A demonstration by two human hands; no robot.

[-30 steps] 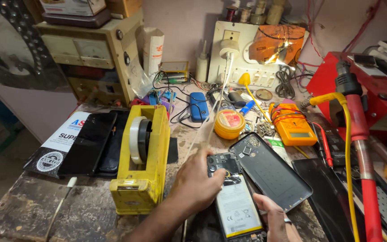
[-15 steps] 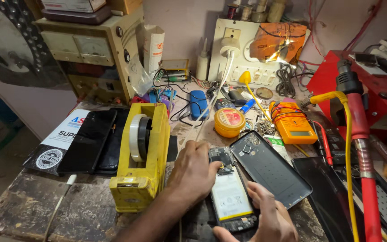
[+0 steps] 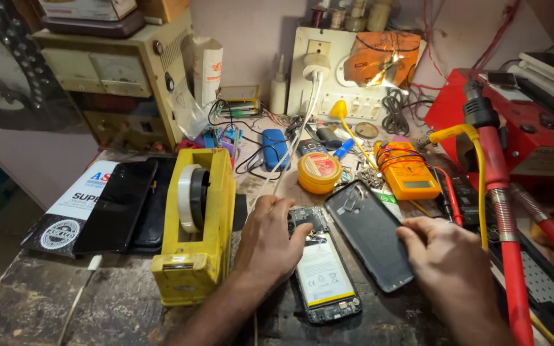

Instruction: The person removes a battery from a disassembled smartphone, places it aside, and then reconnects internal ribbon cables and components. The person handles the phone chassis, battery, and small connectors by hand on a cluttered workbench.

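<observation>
The opened phone (image 3: 322,272) lay flat on the workbench (image 3: 46,314), its upper end pressed under the curled fingers of the left hand (image 3: 269,240). The right hand (image 3: 447,259) was closed on the edge of the detached back cover (image 3: 370,234) just beside it. The exposed board could probably be scratched, or the phone nudged into the yellow tape dispenser (image 3: 197,237), if either hand slipped.
</observation>
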